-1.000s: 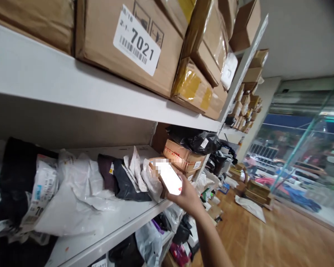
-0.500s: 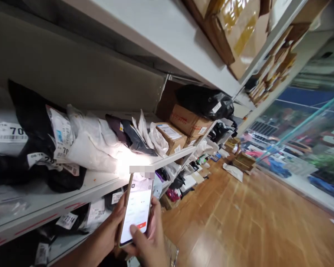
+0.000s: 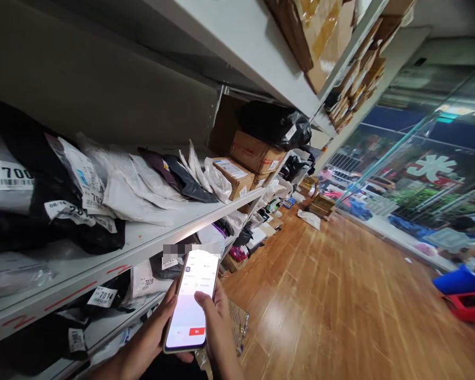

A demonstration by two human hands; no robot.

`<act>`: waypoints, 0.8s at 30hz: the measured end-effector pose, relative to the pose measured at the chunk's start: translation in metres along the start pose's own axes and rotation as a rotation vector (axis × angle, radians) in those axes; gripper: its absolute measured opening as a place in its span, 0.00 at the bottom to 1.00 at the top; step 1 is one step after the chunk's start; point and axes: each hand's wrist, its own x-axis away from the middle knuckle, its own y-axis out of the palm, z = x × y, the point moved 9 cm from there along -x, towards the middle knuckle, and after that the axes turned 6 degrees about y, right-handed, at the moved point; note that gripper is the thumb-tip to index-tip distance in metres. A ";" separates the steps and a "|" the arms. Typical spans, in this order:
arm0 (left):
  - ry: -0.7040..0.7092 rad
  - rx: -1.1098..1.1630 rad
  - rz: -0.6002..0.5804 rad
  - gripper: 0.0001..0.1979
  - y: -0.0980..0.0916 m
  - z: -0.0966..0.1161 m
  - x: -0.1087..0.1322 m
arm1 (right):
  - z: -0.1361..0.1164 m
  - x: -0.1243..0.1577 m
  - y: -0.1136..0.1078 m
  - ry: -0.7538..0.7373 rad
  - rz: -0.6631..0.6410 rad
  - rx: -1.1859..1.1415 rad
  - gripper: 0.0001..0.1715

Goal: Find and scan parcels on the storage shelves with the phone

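Note:
A phone (image 3: pixel 190 303) with a lit screen and a red button near its lower edge is held upright in both hands. My left hand (image 3: pixel 156 324) grips its left edge. My right hand (image 3: pixel 217 322) closes round the right side, with the thumb over the middle of the screen. Behind the phone runs a white shelf (image 3: pixel 142 237) with labelled parcels. A black parcel (image 3: pixel 106 235) and white plastic bags (image 3: pixel 130 195) lie on it at the left; a small cardboard box (image 3: pixel 235 177) sits farther along.
On the lower shelf are parcels labelled 7014 (image 3: pixel 103 296) and 7020 (image 3: pixel 144 282). Large taped boxes (image 3: pixel 320 31) rest overhead. Wooden floor (image 3: pixel 320 295) spreads to the right, with a red stool (image 3: pixel 469 309), a white bag (image 3: pixel 309 219) and a glass wall beyond.
The bright light at the shelf edge has dimmed to a faint glow. My right thumb has moved up the screen. The view has shifted right, showing the red stool.

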 end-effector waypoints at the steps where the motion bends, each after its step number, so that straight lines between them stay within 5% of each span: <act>1: 0.009 -0.016 -0.004 0.55 -0.001 0.000 0.001 | -0.002 0.002 0.001 -0.007 0.009 0.035 0.32; 5: 0.005 -0.010 -0.013 0.55 -0.004 -0.002 0.002 | -0.007 0.011 0.004 -0.024 -0.013 0.000 0.31; 11: -0.024 0.050 -0.012 0.57 -0.007 -0.002 0.003 | -0.016 0.027 0.023 -0.010 -0.330 -0.084 0.33; 24: 0.002 0.133 -0.020 0.51 -0.015 0.003 -0.001 | -0.003 0.018 0.023 0.042 -0.294 -0.121 0.33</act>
